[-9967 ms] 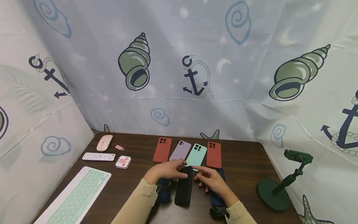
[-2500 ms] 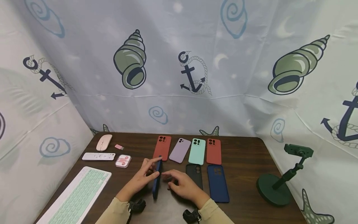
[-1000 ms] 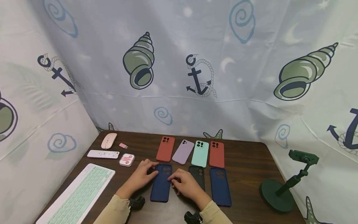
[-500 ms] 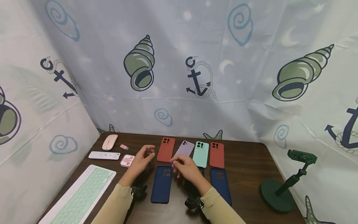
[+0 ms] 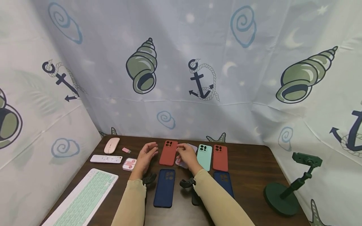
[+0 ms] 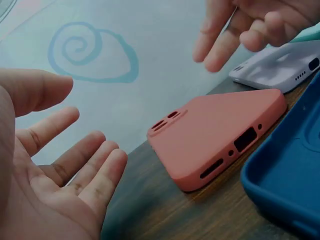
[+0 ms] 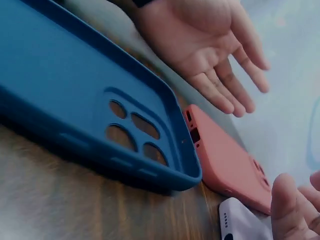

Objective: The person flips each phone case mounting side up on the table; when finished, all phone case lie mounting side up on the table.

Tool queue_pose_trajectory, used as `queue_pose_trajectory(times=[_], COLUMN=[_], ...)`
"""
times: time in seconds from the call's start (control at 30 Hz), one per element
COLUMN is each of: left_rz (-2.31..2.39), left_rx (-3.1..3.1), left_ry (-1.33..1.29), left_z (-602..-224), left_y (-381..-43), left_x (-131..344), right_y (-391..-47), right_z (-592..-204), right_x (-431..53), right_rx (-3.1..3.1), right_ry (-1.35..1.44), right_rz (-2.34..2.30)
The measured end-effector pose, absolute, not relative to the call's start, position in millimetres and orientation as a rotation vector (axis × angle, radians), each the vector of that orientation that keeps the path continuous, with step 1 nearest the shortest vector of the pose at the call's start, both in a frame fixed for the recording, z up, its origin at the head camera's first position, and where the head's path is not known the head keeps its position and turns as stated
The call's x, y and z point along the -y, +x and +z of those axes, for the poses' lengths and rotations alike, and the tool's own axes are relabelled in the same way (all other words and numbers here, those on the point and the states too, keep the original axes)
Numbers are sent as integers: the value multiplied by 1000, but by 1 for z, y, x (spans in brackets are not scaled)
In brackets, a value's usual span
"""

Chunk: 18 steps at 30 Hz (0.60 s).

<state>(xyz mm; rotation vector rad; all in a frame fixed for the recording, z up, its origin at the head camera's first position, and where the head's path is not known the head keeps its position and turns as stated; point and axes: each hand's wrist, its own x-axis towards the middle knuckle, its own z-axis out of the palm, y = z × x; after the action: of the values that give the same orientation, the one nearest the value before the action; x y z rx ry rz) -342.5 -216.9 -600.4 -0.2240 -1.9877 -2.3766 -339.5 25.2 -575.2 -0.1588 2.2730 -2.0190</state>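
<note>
In the head view my left hand (image 5: 145, 158) hovers left of a red phone case (image 5: 168, 153), fingers loosely bent and holding nothing. On the case's other side, my right hand (image 5: 187, 156) is above a lilac phone case (image 5: 181, 163), partly hiding it. The left wrist view shows the red case (image 6: 215, 135) back up, with both hands apart from it. Nearer to me lies a blue phone case (image 5: 164, 189), untouched; its raised rim and camera cutouts show in the right wrist view. A black phone case (image 5: 195, 200) is mostly hidden under the right forearm.
To the right lie a mint phone case (image 5: 204, 158), another red case (image 5: 220, 159) and another blue case (image 5: 224, 182). A green stand (image 5: 281, 197) is at far right. Left are a keyboard (image 5: 85, 196), remote (image 5: 106, 159), mouse (image 5: 111, 145), earphone box (image 5: 129, 164) and small pink stick (image 5: 126, 150).
Earlier the hands handled the black case, then stood the left blue case on edge and laid it flat. Both hands have let go of it and moved forward, to either side of the left red case.
</note>
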Motion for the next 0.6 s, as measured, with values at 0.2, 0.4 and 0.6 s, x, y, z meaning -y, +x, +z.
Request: queue_pose_trajectory(times=[0.2,0.4,0.6], left_rz=[-2287,-1794,-1710], left_rx=[2127,2516,2581], left_ry=[-248,-297,-332], left_z=[-611,-611,-610], left_y=[-340,-334,-331], left_x=[212,203,196], right_y=[-351,-349,-349], right_z=[-589,-596,-597], right_x=[-20,-14,-17], right_rx=[-2335,-2469,-2514], right_ry=[-79,-148,-169], right_rz=[-2004,-1913,-1877])
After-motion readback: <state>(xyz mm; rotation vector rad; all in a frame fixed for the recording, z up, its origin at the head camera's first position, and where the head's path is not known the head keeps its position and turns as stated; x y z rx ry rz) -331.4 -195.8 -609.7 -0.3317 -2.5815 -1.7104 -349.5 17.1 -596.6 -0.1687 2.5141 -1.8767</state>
